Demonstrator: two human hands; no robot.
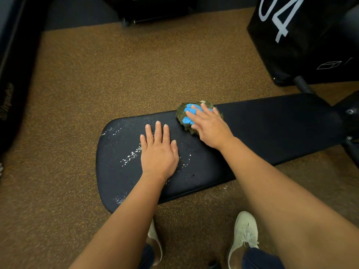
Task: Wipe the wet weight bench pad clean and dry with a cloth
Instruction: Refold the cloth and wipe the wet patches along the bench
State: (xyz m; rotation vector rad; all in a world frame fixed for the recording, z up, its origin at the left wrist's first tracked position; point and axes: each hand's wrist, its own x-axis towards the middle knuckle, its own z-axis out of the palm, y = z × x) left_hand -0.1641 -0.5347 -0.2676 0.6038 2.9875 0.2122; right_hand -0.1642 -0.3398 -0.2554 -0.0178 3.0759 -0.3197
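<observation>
The black weight bench pad [262,129] runs across the middle of the view, from its rounded left end toward the frame at the right. Water droplets [130,156] glisten on its left half. My left hand [158,152] lies flat on the wet part, fingers spread, holding nothing. A crumpled green and blue cloth [186,113] sits on the pad near its far edge. My right hand [208,126] presses down on that cloth with fingers laid over it. The pad to the right of the cloth looks matte and dry.
Brown speckled rubber flooring [97,74] surrounds the bench. A black box marked with white numerals [303,39] stands at the back right. Dark equipment [11,74] lines the left edge. The bench's metal frame [349,123] is at the right. My light shoes [245,233] are below the pad.
</observation>
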